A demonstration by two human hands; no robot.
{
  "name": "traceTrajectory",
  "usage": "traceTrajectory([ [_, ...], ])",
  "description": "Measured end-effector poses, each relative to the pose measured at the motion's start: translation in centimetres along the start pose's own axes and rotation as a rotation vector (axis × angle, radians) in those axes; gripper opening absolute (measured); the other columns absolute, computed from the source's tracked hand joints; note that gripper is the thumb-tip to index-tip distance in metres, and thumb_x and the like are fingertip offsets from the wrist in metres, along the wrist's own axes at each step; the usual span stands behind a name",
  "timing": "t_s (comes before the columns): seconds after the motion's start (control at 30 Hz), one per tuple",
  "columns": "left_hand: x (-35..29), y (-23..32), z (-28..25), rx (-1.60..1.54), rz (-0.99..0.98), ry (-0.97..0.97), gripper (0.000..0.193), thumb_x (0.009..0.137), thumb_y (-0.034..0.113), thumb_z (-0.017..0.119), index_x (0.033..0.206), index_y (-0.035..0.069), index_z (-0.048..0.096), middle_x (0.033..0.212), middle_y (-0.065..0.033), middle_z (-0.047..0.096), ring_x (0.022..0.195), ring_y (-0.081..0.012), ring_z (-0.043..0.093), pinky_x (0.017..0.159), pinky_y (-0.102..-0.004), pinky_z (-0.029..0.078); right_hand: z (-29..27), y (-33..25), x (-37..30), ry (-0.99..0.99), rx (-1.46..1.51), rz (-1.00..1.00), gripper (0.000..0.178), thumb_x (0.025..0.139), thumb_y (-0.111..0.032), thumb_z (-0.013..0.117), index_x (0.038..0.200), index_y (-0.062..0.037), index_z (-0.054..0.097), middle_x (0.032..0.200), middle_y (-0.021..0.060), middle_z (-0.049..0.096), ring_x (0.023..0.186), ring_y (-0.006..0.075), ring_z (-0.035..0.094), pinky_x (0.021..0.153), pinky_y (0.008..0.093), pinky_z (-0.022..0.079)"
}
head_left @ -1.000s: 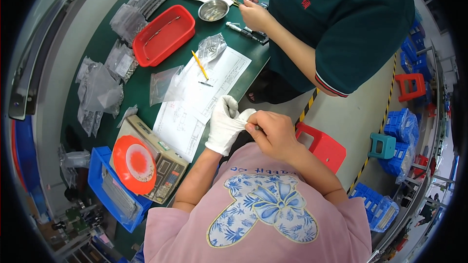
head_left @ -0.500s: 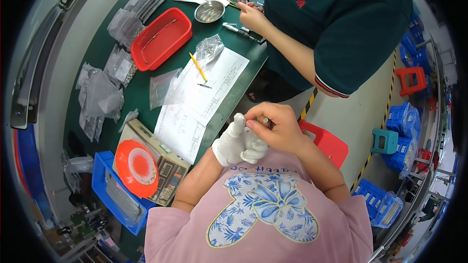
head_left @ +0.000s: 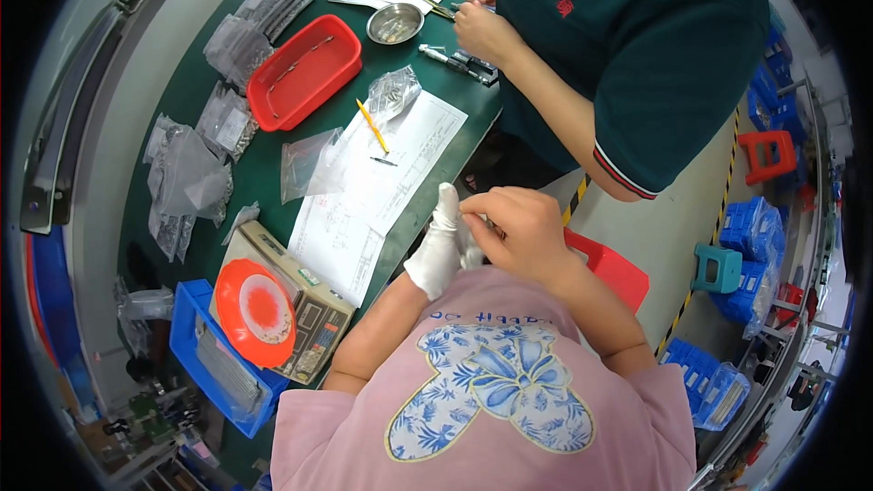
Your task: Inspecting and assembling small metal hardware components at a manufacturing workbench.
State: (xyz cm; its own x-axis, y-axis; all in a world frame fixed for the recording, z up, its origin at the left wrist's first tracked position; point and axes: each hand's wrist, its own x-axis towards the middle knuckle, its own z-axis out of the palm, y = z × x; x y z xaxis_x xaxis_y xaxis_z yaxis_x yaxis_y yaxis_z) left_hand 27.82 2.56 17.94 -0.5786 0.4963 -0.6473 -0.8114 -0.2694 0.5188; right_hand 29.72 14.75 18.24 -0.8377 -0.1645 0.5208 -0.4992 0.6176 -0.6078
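White fabric glove (head_left: 433,262) on left hand (head_left: 443,238); right hand (head_left: 520,229) bare, curled, just beside; cannot tell either's grip.

Left fingers (head_left: 446,203) (gloved) partly hidden

Close to me are two people (head_left: 637,64) and one worn white cloth glove (head_left: 438,250). The green surface (head_left: 255,173) carries one red rectangular plastic tray (head_left: 320,82), one round metal bowl (head_left: 396,40), one slim yellow pencil (head_left: 373,127), one boxy beige scale (head_left: 318,311) and one blue plastic bin (head_left: 187,336). Nearby stand at least three red or teal plastic stools (head_left: 718,270).
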Motion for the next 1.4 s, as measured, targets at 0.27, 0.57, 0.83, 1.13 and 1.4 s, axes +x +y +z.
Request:
traceTrajectory([
  [0.27, 5.0, -1.0, -3.0, 0.144, 0.472, 0.367, 0.026, 0.089, 0.022, 0.052, 0.068, 0.007, 0.046, 0.062, 0.0040, 0.039, 0.054, -0.0034, 0.032, 0.043, -0.0217, 0.028, 2.5, -1.2, -1.7, 0.082, -0.092, -0.024, 0.021, 0.066, -0.016, 0.070, 0.082, -0.0065, 0.060, 0.056, 0.0035, 0.050, 0.048, 0.0190, 0.050, 0.044, 0.0295, 0.038],
  [0.57, 5.7, -0.6, -4.3, 0.564, 0.545, 0.401, 0.033, 0.082, 0.030, 0.061, 0.065, 0.010, 0.041, 0.058, 0.0031, 0.037, 0.052, -0.0059, 0.032, 0.043, -0.0240, 0.028, 4.8, -1.3, -2.7, -0.053, 0.218, 0.192, 0.009, 0.073, -0.009, 0.061, 0.078, -0.0064, 0.054, 0.060, 0.0081, 0.054, 0.052, 0.0249, 0.054, 0.047, 0.0326, 0.042],
  [0.83, 4.2, -1.8, -4.6, -0.473, -0.088, -0.337, 0.026, 0.087, 0.029, 0.045, 0.079, 0.005, 0.049, 0.067, -0.0028, 0.043, 0.059, -0.0128, 0.038, 0.054, -0.0234, 0.034, 4.2, -2.9, -2.2, -0.221, 0.191, 0.031, 0.007, 0.076, -0.011, 0.058, 0.081, -0.0077, 0.055, 0.062, 0.0079, 0.057, 0.055, 0.0250, 0.057, 0.048, 0.0323, 0.043],
  [1.13, 1.7, 0.0, -4.0, -0.617, 0.042, -0.333, 0.043, 0.087, 0.017, 0.041, 0.121, -0.007, 0.036, 0.113, -0.0187, 0.047, 0.100, -0.0259, 0.050, 0.087, -0.0356, 0.043, 1.8, 0.6, -2.7, 0.080, 0.075, 0.372, 0.010, 0.072, -0.011, 0.063, 0.081, -0.0081, 0.060, 0.065, 0.0056, 0.060, 0.048, 0.0187, 0.055, 0.045, 0.0298, 0.042],
  [1.4, 2.6, -1.1, -4.7, -0.379, 0.169, -0.300, 0.040, 0.088, 0.006, 0.037, 0.125, -0.006, 0.031, 0.122, -0.0225, 0.042, 0.111, -0.0294, 0.046, 0.094, -0.0371, 0.040, 1.7, 0.3, -2.5, 0.034, 0.053, 0.393, 0.011, 0.072, -0.013, 0.061, 0.082, -0.0083, 0.059, 0.062, 0.0044, 0.059, 0.048, 0.0182, 0.055, 0.046, 0.0295, 0.041],
])
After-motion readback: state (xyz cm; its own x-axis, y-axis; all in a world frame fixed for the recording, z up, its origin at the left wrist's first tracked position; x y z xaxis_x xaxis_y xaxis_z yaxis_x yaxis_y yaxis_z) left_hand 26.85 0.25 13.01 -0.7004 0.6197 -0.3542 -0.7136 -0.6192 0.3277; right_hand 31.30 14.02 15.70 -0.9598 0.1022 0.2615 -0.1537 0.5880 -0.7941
